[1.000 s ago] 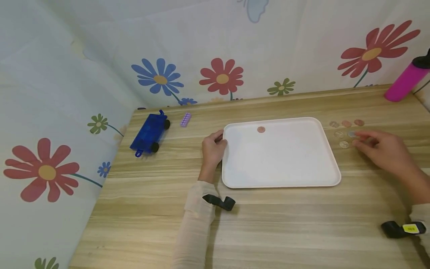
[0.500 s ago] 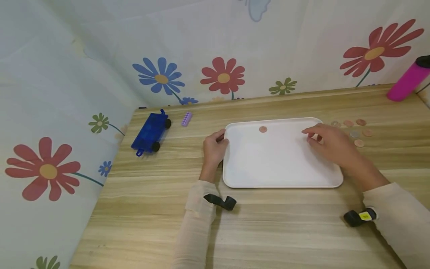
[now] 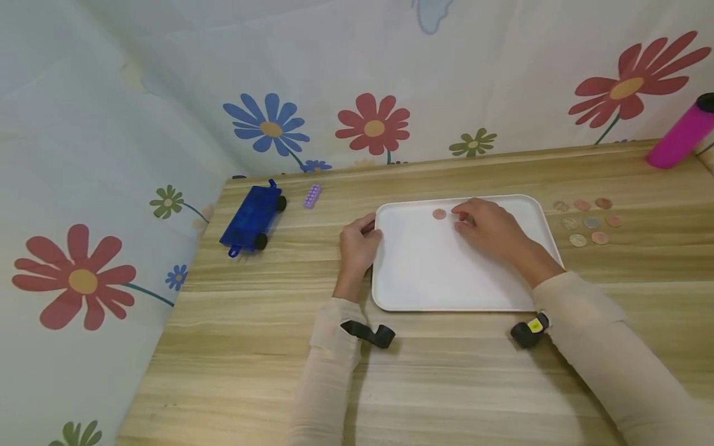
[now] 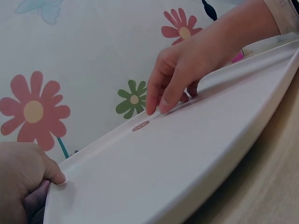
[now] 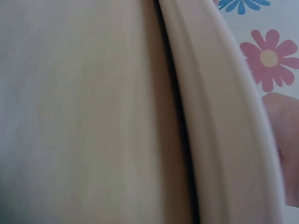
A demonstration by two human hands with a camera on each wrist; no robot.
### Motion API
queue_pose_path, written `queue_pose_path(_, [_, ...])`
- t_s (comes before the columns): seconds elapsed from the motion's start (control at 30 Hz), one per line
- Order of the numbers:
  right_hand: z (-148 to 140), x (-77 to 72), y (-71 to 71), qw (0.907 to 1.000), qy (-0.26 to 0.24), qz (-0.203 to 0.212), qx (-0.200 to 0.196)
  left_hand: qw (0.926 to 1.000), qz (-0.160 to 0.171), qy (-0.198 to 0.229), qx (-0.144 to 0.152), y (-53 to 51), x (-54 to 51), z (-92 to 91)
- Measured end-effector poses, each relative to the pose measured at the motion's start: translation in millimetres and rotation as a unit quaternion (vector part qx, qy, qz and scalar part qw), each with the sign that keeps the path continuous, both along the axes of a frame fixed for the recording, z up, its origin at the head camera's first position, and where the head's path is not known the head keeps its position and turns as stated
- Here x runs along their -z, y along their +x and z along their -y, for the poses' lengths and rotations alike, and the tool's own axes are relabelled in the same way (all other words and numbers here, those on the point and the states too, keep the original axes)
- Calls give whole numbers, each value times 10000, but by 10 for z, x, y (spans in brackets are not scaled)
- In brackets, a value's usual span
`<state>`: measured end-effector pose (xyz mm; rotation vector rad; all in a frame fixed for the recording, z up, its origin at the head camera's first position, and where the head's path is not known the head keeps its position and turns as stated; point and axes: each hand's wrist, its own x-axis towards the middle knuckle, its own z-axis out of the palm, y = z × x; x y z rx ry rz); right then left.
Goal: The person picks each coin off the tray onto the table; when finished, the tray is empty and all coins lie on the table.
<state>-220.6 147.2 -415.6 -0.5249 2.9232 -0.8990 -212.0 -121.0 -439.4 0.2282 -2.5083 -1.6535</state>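
Observation:
A white rectangular tray (image 3: 424,272) lies on the wooden table, and a copper-coloured coin (image 3: 439,214) rests near its far edge. My left hand (image 3: 359,244) holds the tray's left rim, with the thumb on the edge, as the left wrist view also shows. Over the tray, just right of that coin, hovers my right hand (image 3: 491,229); index finger and thumb point down, a gap between them, and no coin is visible in it. Right of the tray, several copper and silver coins (image 3: 591,222) lie in rows on the table.
At the back left are a blue toy wagon (image 3: 253,217) with black wheels and a small purple toy brick (image 3: 312,196). A pink bottle (image 3: 677,139) with a black top stands at the back right. Flower-printed cloth (image 3: 374,74) covers the wall behind.
My right hand has moved left from the coins on the table to above the tray, near the coin there. The left hand has stayed on the tray's rim.

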Motion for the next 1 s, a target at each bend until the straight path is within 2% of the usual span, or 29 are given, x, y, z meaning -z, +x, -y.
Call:
queue_pose_path(0.17, [107, 41, -97, 9984, -396, 234, 335, 10000, -35, 17, 6, -2, -11, -28])
queue_pose_path(0.33, [164, 49, -148, 9967, -484, 311, 565, 10000, -83, -9, 5, -3, -14, -29])
queue_pose_path(0.57, [224, 97, -211, 9968, -492, 190, 605, 9999, -62, -44, -69, 0, -24, 9])
queue_pose_path(1.0, [267, 33, -211, 9964, -263, 604, 541, 9997, -213, 14, 87, -9, 36, 12])
